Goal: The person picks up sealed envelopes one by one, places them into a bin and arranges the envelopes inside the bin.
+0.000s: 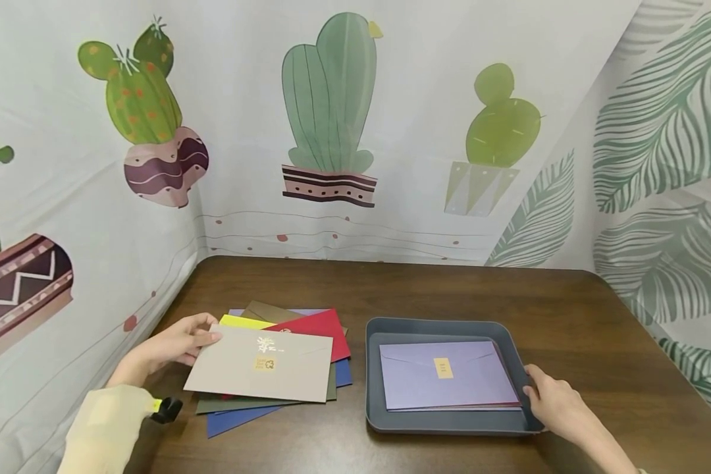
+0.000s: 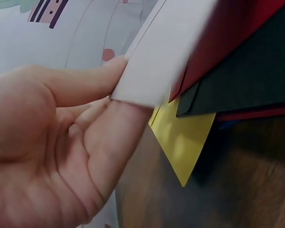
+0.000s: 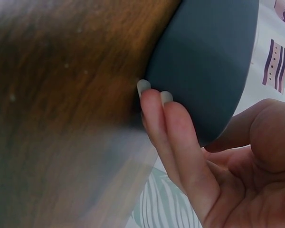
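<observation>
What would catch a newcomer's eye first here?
Probably the cactus backdrop behind the table. Then the pale envelope, pinched by the left hand over a colorful pile, and the lilac envelope in the gray tray, which the right hand grips at its right side.

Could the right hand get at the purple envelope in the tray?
Probably yes: nothing covers the purple envelope, though the nearby right hand grips the tray and might need to let go first.
</observation>
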